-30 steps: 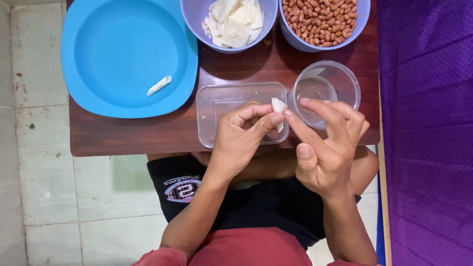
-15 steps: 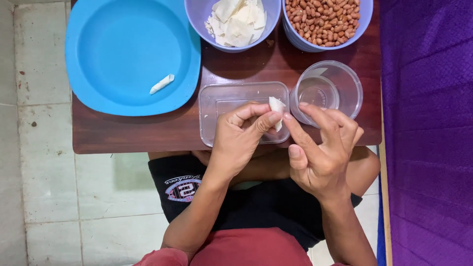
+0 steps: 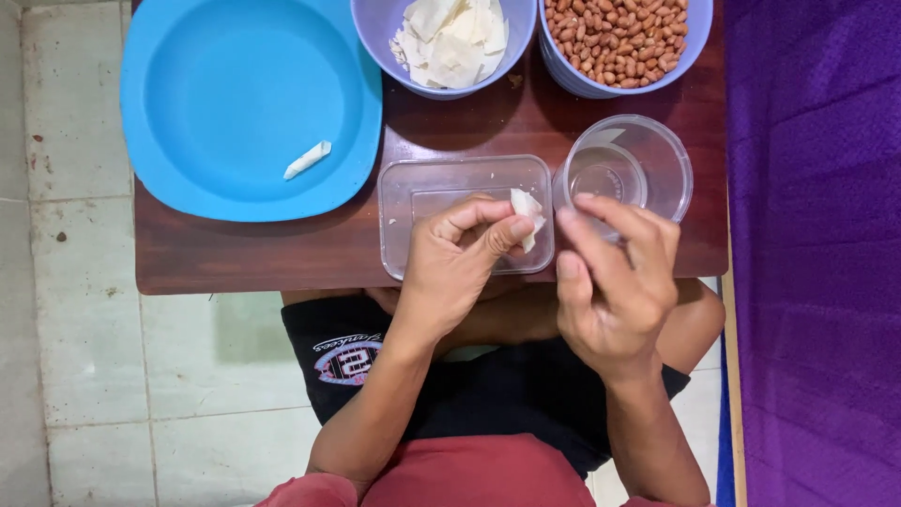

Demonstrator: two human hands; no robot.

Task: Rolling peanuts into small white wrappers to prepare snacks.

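Note:
My left hand (image 3: pixel 460 263) pinches a small white wrapper piece (image 3: pixel 526 212) between thumb and forefinger, over a clear rectangular plastic lid (image 3: pixel 422 192). My right hand (image 3: pixel 615 282) hovers just to its right with fingers spread, fingertips at the rim of a clear round cup (image 3: pixel 657 160). It holds nothing that I can see. One finished white roll (image 3: pixel 308 160) lies on the big blue plate (image 3: pixel 206 103).
A purple bowl of white wrapper sheets (image 3: pixel 450 42) and a purple bowl of peanuts (image 3: pixel 615 38) stand at the far edge of the small brown wooden table (image 3: pixel 235 253). Purple cloth (image 3: pixel 817 253) lies at the right, tiled floor at the left.
My right hand has drawn slightly away from the wrapper piece and its fingers have opened. My left hand keeps its pinch on the piece.

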